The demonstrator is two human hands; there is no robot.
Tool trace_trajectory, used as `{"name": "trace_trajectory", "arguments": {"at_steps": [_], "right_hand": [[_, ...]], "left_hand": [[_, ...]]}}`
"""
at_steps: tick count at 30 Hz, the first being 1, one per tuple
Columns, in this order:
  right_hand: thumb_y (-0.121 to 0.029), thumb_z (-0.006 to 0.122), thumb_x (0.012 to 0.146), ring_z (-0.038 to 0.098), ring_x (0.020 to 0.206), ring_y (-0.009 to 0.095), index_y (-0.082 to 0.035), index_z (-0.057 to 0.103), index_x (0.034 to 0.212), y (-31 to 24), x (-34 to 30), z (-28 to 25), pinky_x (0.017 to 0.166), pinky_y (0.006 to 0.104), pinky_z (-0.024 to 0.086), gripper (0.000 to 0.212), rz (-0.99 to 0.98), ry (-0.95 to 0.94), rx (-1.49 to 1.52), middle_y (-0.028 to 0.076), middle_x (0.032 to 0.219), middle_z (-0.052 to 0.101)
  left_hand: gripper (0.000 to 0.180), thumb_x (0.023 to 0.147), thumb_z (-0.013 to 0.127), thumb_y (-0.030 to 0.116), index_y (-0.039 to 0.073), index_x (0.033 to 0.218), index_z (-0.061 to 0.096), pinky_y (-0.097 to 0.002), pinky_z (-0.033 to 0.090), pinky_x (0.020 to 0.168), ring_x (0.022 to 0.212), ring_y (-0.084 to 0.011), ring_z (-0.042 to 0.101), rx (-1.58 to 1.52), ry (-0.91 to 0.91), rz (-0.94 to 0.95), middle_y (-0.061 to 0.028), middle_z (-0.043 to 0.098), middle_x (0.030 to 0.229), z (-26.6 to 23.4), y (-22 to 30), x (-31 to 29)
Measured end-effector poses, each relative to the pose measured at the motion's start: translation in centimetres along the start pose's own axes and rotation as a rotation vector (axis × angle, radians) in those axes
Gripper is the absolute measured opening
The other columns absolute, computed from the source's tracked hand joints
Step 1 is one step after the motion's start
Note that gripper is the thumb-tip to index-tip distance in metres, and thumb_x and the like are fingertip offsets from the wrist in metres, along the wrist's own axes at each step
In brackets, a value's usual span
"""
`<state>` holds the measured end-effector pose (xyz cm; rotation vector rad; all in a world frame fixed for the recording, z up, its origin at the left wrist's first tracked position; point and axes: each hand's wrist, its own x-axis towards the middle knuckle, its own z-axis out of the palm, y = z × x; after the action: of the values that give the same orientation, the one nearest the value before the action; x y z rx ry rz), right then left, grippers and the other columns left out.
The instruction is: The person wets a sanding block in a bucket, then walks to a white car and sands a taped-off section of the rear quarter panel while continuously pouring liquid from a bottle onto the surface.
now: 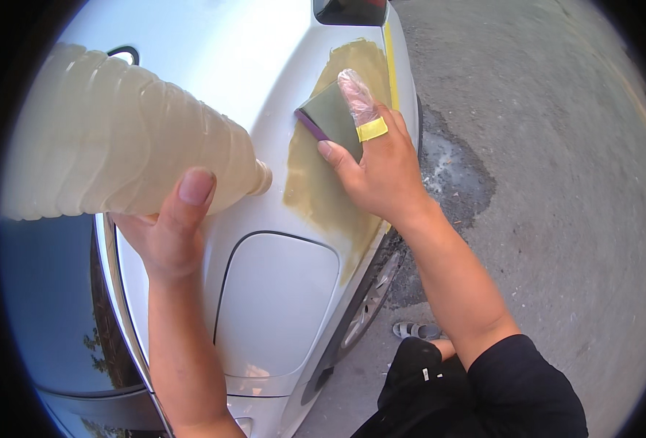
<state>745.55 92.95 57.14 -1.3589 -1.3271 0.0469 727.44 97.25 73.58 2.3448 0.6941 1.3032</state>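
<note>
Cloudy bottle [126,142] at upper left, gripped by the left hand [169,237], slants neck-first down-right toward the tan patch [317,182], where the right hand [383,164] clasps a grey-green pad [330,109], upper centre.

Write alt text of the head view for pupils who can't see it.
A person's right hand holds a grey-green pad on a tan patch of a white car, one of its fingers wrapped in clear plastic and yellow tape. The left hand holds a cloudy, ridged bottle, neck tilted down.
</note>
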Motion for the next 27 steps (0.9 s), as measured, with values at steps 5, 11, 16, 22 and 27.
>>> {"name": "trace_trajectory", "arguments": {"at_steps": [5,11,16,22,27], "right_hand": [[-0.021,0.080,0.081,0.054,0.106,0.036,0.003,0.037,0.150,-3.5,-6.4,0.0,0.094,0.0457,0.044,0.085,-0.006,-0.047,0.127,0.017,0.130,0.057],[-0.019,0.084,0.075,0.055,0.108,0.034,-0.009,0.039,0.153,-1.4,-3.1,0.7,0.094,0.0472,0.046,0.090,-0.079,0.032,0.157,0.013,0.131,0.060],[-0.020,0.085,0.073,0.053,0.117,0.035,-0.022,0.048,0.148,-1.7,-5.0,0.4,0.095,0.0478,0.045,0.084,-0.165,-0.009,0.158,0.003,0.144,0.056],[-0.019,0.081,0.079,0.052,0.119,0.038,-0.022,0.051,0.144,0.1,1.2,0.8,0.094,0.0486,0.043,0.072,-0.119,0.034,0.172,0.002,0.148,0.053],[-0.022,0.077,0.083,0.052,0.117,0.041,-0.016,0.050,0.144,-1.7,-3.5,-0.3,0.094,0.0522,0.043,0.067,-0.164,-0.068,0.161,0.007,0.134,0.061]], "left_hand": [[0.081,0.075,0.077,0.042,0.004,0.139,0.044,-0.0461,0.054,0.098,0.113,-0.0321,0.064,0.039,-0.001,-0.004,-0.0191,0.063,0.119,-0.5,-0.2,-0.1],[0.081,0.076,0.076,0.040,0.003,0.139,0.044,-0.0468,0.053,0.099,0.112,-0.0338,0.065,-0.009,-0.004,-0.025,-0.0211,0.063,0.121,-0.6,-0.1,0.0],[0.080,0.077,0.076,0.038,0.003,0.140,0.043,-0.0475,0.053,0.099,0.113,-0.0344,0.064,-0.009,-0.031,-0.022,-0.0216,0.062,0.122,0.3,0.0,1.2],[0.081,0.077,0.076,0.039,0.003,0.141,0.042,-0.0476,0.053,0.100,0.113,-0.0342,0.064,-0.052,-0.018,-0.013,-0.0214,0.062,0.122,0.1,-0.3,1.2],[0.080,0.078,0.075,0.039,0.003,0.141,0.042,-0.0479,0.053,0.100,0.114,-0.0348,0.064,-0.031,-0.025,-0.005,-0.0219,0.062,0.123,0.8,-0.4,2.0]]}}
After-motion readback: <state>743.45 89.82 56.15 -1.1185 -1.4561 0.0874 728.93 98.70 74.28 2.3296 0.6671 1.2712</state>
